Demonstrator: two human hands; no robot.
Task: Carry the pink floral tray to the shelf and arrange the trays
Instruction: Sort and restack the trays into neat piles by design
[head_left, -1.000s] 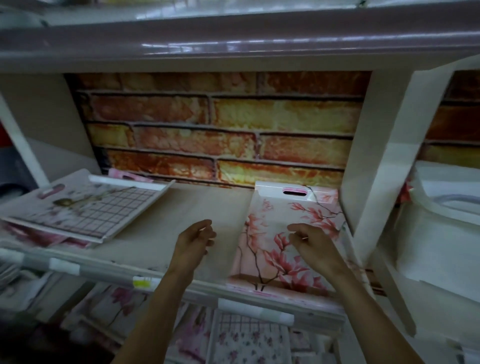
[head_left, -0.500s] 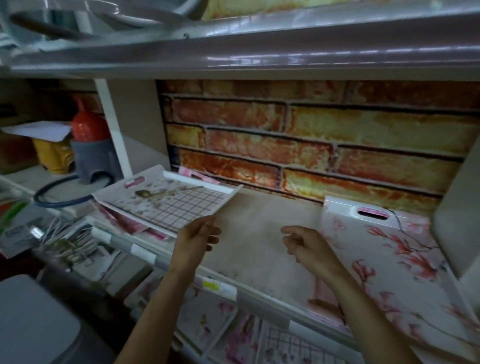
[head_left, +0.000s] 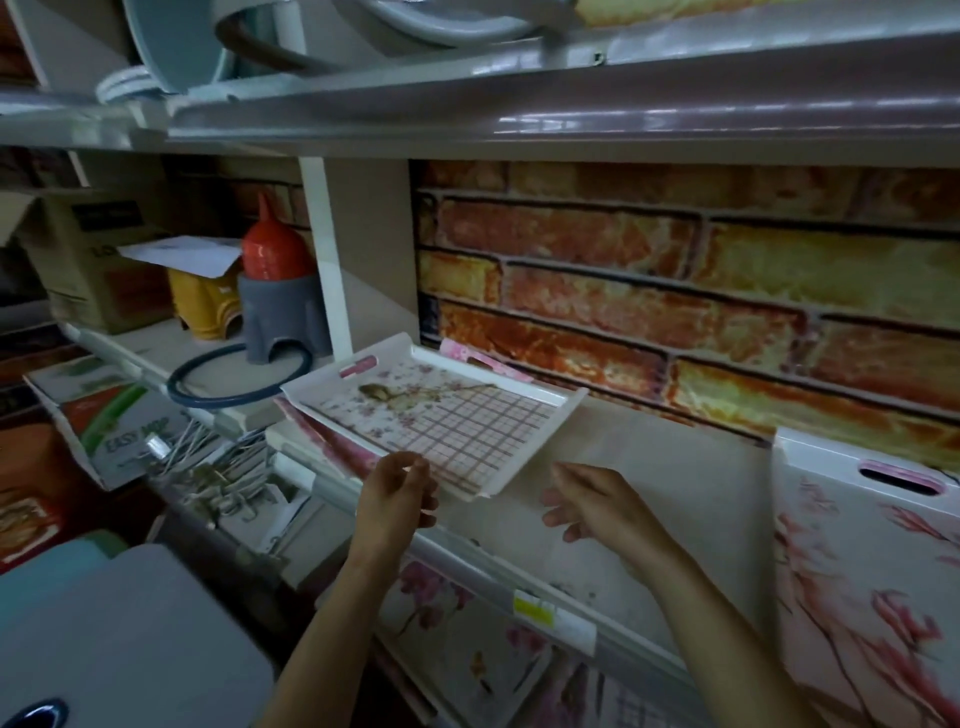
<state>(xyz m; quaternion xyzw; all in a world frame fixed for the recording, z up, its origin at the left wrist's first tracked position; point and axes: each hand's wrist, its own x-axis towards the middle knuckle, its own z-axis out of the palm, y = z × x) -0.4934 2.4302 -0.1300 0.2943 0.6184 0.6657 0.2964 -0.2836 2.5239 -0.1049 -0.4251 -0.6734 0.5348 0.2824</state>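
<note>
The pink floral tray (head_left: 862, 561) lies flat on the shelf (head_left: 670, 483) at the far right, its slotted handle toward the brick-pattern back wall. A white tray with a pink grid and small flowers (head_left: 447, 415) sits tilted on a stack of pink trays at the shelf's left end. My left hand (head_left: 397, 496) hovers at that tray's near corner with fingers loosely curled, holding nothing. My right hand (head_left: 597, 504) floats over the bare shelf just right of the same corner, fingers relaxed and empty.
A white upright divider (head_left: 332, 260) bounds the shelf on the left; beyond it stand a red and grey container (head_left: 278, 296), a yellow item and a dark hoop. More floral trays (head_left: 467, 639) lie on the lower shelf. An upper shelf (head_left: 519, 119) overhangs.
Both hands have moved left, away from the pink floral tray and toward the grid-pattern tray. The view has swung left with them. The pink floral tray stays put.
</note>
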